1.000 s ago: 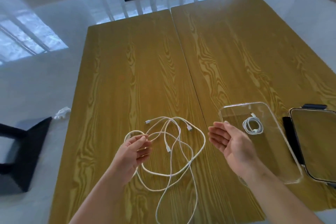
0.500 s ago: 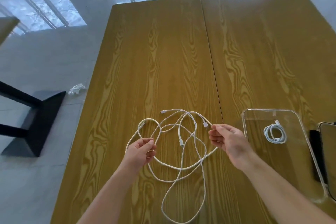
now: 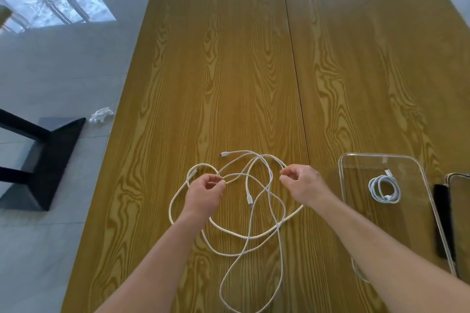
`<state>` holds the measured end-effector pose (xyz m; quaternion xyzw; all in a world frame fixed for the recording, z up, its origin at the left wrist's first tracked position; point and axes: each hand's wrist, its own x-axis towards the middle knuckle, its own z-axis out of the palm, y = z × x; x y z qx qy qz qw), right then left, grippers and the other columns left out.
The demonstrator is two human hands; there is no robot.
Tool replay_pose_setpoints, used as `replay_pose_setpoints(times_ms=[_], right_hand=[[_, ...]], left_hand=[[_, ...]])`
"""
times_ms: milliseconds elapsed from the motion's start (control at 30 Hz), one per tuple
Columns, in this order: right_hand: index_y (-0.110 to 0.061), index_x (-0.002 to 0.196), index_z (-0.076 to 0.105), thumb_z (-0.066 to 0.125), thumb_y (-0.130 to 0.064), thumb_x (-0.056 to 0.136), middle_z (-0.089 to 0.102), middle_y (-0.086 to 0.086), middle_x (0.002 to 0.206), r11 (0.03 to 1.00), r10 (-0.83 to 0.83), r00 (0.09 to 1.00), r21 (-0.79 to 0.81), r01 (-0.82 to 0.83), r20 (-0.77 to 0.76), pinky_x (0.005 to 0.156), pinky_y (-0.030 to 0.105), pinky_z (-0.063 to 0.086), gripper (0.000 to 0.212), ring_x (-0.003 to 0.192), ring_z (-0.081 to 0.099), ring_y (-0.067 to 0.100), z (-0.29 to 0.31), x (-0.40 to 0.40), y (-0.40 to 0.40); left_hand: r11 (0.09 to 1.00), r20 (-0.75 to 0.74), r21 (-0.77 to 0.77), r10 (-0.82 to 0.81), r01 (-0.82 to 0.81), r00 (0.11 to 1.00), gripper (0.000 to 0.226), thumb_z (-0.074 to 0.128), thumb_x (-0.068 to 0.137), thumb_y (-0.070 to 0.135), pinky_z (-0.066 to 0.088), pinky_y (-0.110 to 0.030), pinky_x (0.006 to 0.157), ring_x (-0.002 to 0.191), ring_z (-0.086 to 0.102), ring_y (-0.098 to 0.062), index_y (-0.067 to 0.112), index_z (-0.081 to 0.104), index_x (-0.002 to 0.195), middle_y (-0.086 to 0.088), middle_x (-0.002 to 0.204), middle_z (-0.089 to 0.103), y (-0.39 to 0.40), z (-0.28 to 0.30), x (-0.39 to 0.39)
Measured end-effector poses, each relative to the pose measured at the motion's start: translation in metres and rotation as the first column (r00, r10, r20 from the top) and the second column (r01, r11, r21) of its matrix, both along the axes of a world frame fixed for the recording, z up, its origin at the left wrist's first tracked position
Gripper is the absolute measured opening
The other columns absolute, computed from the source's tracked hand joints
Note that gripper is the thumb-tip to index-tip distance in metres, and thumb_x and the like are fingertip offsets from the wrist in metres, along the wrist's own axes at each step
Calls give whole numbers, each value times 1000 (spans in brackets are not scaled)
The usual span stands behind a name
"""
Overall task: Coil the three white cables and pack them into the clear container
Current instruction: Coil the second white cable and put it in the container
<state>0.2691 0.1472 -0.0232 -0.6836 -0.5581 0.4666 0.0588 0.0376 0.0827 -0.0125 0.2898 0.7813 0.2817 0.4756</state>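
A glossy pale floor with window reflections runs along the left of the frame, carrying a black stand base [image 3: 45, 157] and a crumpled white scrap [image 3: 101, 114]; the rest is a yellow wood-grain surface [image 3: 216, 71] made of two boards joined down the middle. Left of centre, the left hand [image 3: 203, 195] has its fingers [image 3: 218, 183] curled and pinching a strand of the loose white cables [image 3: 254, 236], which sprawl in tangled loops across the lower middle of the frame. Just right of it, the right hand [image 3: 302, 183] now has its fingertips [image 3: 284, 175] closed on a strand near the upper right of the tangle; a second ago that hand was spread open and hovering clear of the wires, and half a second ago it was only arriving at them. Both hands gripping suggests the second cable is about to be pulled free and wound. At the right, the clear container [image 3: 356, 160] lies flat with one coiled cable [image 3: 384, 189] already inside, so roughly a third of the job looks done. A dark-edged tray [image 3: 457, 211] sits at the far right edge. The view has also swung left since the earlier frames, pushing the container toward the edge.
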Motion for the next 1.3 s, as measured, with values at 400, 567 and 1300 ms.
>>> replay_pose_setpoints(times_ms=[400, 567, 1300], right_hand=[[-25, 104, 65, 71, -28, 87, 72, -1, 95, 976, -181, 983, -129, 176, -33, 78, 37, 62, 18, 84, 71, 18, -27, -33, 11], [-18, 99, 68, 71, -7, 84, 73, 4, 89, 937, -311, 939, -211, 278, -144, 77, 42, 63, 19, 77, 72, 19, -29, -38, 13], [-2, 92, 64, 67, 0, 90, 72, 13, 78, 954, -299, 745, -196, 225, -597, 68, 30, 61, 4, 71, 70, 22, 57, -37, -36]], left_hand=[[976, -232, 89, -174, 199, 957, 9, 60, 95, 23, 49, -18, 61, 74, 61, -9, 19, 67, 99, 5, 83, 66, 28, 8, 21], [965, -231, 93, -218, 245, 948, 10, 61, 95, 23, 48, -15, 66, 82, 64, -5, 18, 70, 98, 7, 87, 68, 31, 10, 24], [978, 249, 208, -22, -32, 968, 20, 66, 93, 15, 55, -22, 64, 67, 67, -13, -2, 73, 85, -9, 75, 73, 6, 52, 13]])
